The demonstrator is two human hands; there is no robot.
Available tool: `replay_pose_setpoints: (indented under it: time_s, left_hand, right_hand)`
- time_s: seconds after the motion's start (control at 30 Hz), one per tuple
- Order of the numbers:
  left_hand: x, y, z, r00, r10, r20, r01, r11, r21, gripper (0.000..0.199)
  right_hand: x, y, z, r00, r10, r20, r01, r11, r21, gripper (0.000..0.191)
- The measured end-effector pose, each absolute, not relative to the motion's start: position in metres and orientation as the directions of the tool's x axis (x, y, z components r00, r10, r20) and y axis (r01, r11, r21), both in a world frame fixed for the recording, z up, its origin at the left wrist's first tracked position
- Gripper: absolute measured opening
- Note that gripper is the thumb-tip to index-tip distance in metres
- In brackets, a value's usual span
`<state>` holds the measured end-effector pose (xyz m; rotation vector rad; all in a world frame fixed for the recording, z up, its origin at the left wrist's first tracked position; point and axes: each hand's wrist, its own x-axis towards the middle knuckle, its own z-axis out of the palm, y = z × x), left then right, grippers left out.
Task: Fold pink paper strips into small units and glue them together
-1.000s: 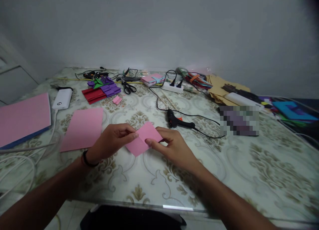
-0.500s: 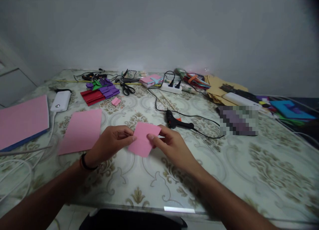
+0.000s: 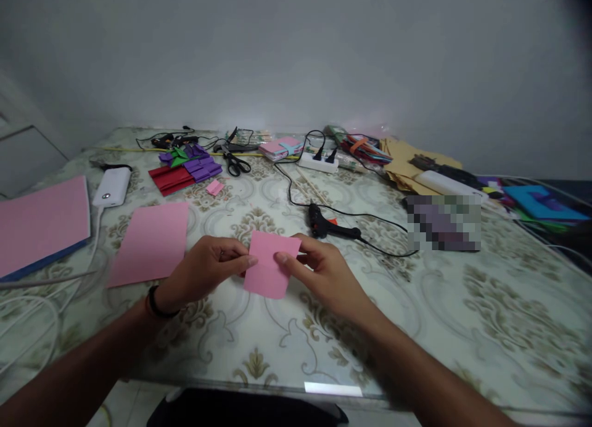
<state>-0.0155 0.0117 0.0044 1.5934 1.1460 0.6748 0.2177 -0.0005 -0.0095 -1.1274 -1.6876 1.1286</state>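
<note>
A small pink paper piece (image 3: pixel 266 270) is held up over the middle of the table. My left hand (image 3: pixel 215 264) pinches its left edge between thumb and fingers. On the other side my right hand (image 3: pixel 324 267) grips it, with the thumb lying on its front face and the fingers behind. A larger pink sheet (image 3: pixel 150 242) lies flat, left of my left hand. Beyond my right hand rests a black glue gun (image 3: pixel 333 227) with its cord.
Scissors (image 3: pixel 237 163), red folded paper (image 3: pixel 171 179) and purple folded paper (image 3: pixel 201 167) lie toward the back. A white power bank (image 3: pixel 112 187) sits at left near a pink sheet stack (image 3: pixel 44 223). A power strip (image 3: pixel 318 162) stands near the wall.
The pink piece has turned to a more upright angle and sits slightly lower. Both hands still hold it and have shifted only a little.
</note>
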Motion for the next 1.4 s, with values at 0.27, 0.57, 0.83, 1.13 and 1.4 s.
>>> replay_pose_setpoints:
  time_s: [0.27,0.57,0.83,1.13,1.4]
  left_hand:
    - [-0.015,0.011,0.000,0.415,0.905,-0.096,0.321,-0.047,0.946,0.022]
    - [-0.014,0.007,0.001,0.384,0.923,-0.009,0.324,-0.126,0.938,0.020]
    - [-0.014,0.009,0.001,0.339,0.940,-0.028,0.382,-0.110,0.918,0.026]
    - [-0.013,0.008,0.002,0.345,0.937,-0.047,0.330,-0.074,0.941,0.024]
    - [-0.012,0.007,0.003,0.333,0.942,-0.050,0.323,-0.063,0.944,0.023]
  right_hand:
    - [0.219,-0.001,-0.009,-0.307,0.942,0.135,0.220,0.208,-0.953,0.021]
    - [0.217,-0.001,-0.007,-0.337,0.935,0.114,0.236,0.201,-0.951,0.022]
    - [0.217,0.002,-0.015,-0.288,0.953,0.098,0.223,0.166,-0.961,0.029]
    - [0.218,0.006,-0.018,-0.280,0.955,0.102,0.112,0.138,-0.984,0.024]
    - [0.217,0.005,-0.017,-0.275,0.957,0.088,0.050,0.106,-0.993,0.022]
